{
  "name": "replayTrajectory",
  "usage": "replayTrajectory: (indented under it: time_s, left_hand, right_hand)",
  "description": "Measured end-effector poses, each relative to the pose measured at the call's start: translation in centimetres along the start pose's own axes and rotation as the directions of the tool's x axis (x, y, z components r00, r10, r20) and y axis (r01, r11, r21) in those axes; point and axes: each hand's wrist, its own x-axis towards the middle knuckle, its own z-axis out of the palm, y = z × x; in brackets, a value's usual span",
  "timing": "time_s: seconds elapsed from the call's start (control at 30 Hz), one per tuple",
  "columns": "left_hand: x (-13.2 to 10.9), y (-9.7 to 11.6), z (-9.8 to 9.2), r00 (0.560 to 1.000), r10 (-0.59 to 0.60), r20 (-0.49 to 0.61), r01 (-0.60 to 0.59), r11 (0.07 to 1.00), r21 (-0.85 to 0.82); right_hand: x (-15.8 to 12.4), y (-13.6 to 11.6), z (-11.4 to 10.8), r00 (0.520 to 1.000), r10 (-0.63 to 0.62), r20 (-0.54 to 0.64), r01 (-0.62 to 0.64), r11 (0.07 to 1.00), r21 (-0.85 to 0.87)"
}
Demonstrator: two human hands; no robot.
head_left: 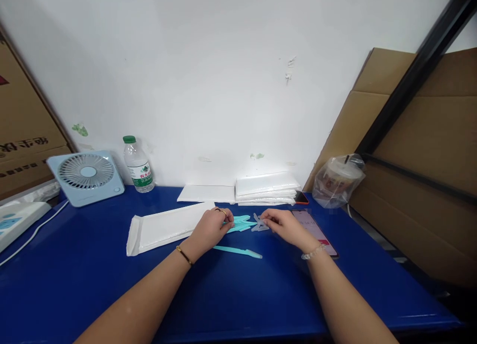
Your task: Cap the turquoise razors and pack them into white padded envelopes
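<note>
My left hand [214, 227] is closed in a pinch at the left end of a small pile of slim teal plastic sticks [240, 224], which look like eyebrow razors. Just right of that pile lie several translucent plastic caps [260, 224]. My right hand [282, 226] has thumb and forefinger pressed together on one of these caps. Nearer to me, a single teal eyebrow razor [238, 250] with a pale translucent tip rests apart on the blue table. Fingers partly hide what each hand grips.
A long white padded packet [164, 227] lies beside my left hand. Behind stand stacked white packets [266, 187]. A phone [311, 225] lies under my right wrist. Around the edges are a fan [87, 177], a water bottle [138, 168], a bagged drink cup [339, 180] and cardboard [428, 185].
</note>
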Motion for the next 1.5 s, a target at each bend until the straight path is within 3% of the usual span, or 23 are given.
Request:
replayTrajectory:
  time_s: [0.07, 0.13, 0.23, 0.33, 0.43, 0.7, 0.77, 0.83, 0.9, 0.97, 1.03, 1.13, 1.23, 1.4, 1.5]
  left_hand:
    - [-0.2, 0.1, -0.6, 0.999, -0.034, -0.020, 0.033, 0.999, -0.037]
    - [-0.3, 0.2, -1.0, 0.998, -0.064, -0.023, 0.062, 0.996, -0.061]
    - [-0.4, 0.3, -1.1, 0.996, -0.083, -0.018, 0.081, 0.993, -0.088]
    - [-0.3, 0.2, -0.9, 0.996, -0.084, -0.019, 0.081, 0.990, -0.114]
    - [-0.2, 0.0, -0.8, 0.997, -0.079, -0.025, 0.075, 0.988, -0.136]
    - [-0.3, 0.4, -0.4, 0.997, -0.073, -0.008, 0.070, 0.978, -0.198]
    - [-0.4, 0.5, -0.3, 0.997, -0.074, 0.028, 0.078, 0.973, -0.216]
    - [-0.7, 0.6, -0.2, 0.992, -0.076, 0.104, 0.099, 0.967, -0.234]
    - [-0.9, 0.6, 0.1, 0.977, -0.070, 0.200, 0.118, 0.964, -0.240]
    - [-1.0, 0.5, 0.4, 0.961, -0.051, 0.271, 0.112, 0.970, -0.214]
    - [-0.9, 0.4, 0.7, 0.963, -0.039, 0.266, 0.079, 0.987, -0.139]
    - [-0.6, 0.0, 1.1, 0.987, -0.036, 0.156, 0.028, 0.998, 0.057]
    - [-0.2, -0.4, 1.3, 0.997, -0.019, 0.069, 0.002, 0.972, 0.234]
    - [0.1, -0.5, 1.5, 0.997, -0.006, 0.082, -0.024, 0.932, 0.363]
    - [0.0, -0.3, 1.5, 0.996, -0.004, 0.085, -0.030, 0.914, 0.404]
  right_hand:
    - [0.2, 0.1, 0.0, 0.997, 0.015, -0.074, -0.008, 0.996, 0.089]
    - [0.3, 0.3, 0.2, 0.996, 0.064, -0.069, -0.046, 0.970, 0.238]
    - [0.6, 0.3, 0.4, 0.992, 0.128, -0.003, -0.111, 0.871, 0.479]
    - [0.7, -0.1, 0.8, 0.984, 0.169, -0.054, -0.099, 0.777, 0.622]
    - [0.8, -0.5, 1.3, 0.979, 0.188, -0.078, -0.082, 0.717, 0.693]
    - [0.8, -1.7, 3.1, 0.990, 0.134, 0.034, -0.117, 0.681, 0.723]
    - [0.7, -1.8, 3.1, 0.991, 0.093, 0.099, -0.135, 0.728, 0.672]
    - [0.6, -1.5, 2.6, 0.989, 0.067, 0.129, -0.127, 0.831, 0.541]
    - [0.5, -0.9, 1.6, 0.997, 0.055, 0.054, -0.070, 0.945, 0.319]
    - [0.4, 0.1, 0.7, 0.999, 0.021, -0.044, -0.018, 0.998, 0.065]
    - [0.3, 1.0, 0.1, 0.999, -0.008, -0.038, 0.003, 0.992, -0.124]
    - [0.3, 1.7, 0.1, 0.999, -0.003, 0.049, 0.015, 0.967, -0.256]
    - [0.5, 1.6, 0.8, 0.995, -0.003, 0.096, 0.034, 0.947, -0.319]
    - [0.6, 1.0, 1.5, 0.997, -0.005, 0.080, 0.038, 0.909, -0.416]
    - [0.5, 0.8, 1.3, 0.998, -0.021, 0.064, 0.043, 0.929, -0.369]
